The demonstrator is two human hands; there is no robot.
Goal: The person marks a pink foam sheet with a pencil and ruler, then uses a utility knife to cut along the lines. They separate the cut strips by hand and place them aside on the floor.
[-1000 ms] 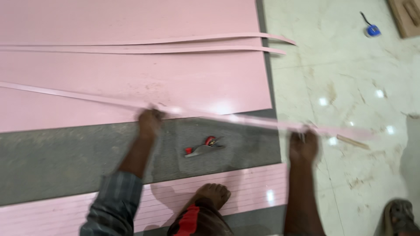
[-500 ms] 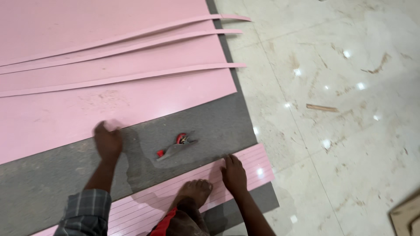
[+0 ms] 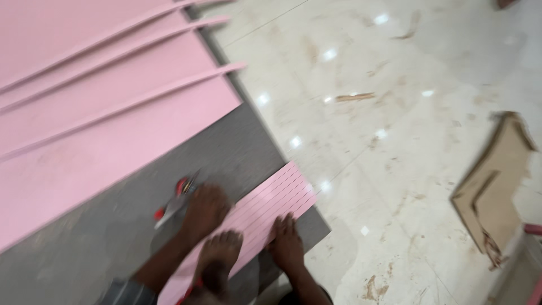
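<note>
I see left hand (image 3: 206,210) moved onto red-handled cutter (image 3: 176,196), grip unclear through blur; right hand (image 3: 287,244) now flat, fingers apart, on pink strip stack (image 3: 271,206); long strip released

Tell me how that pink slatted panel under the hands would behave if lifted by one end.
The pink slatted panel looks thin and grooved into strips, so it would probably sag or flex. It lies flat under the right hand, so it likely slides rather than rolls.
</note>
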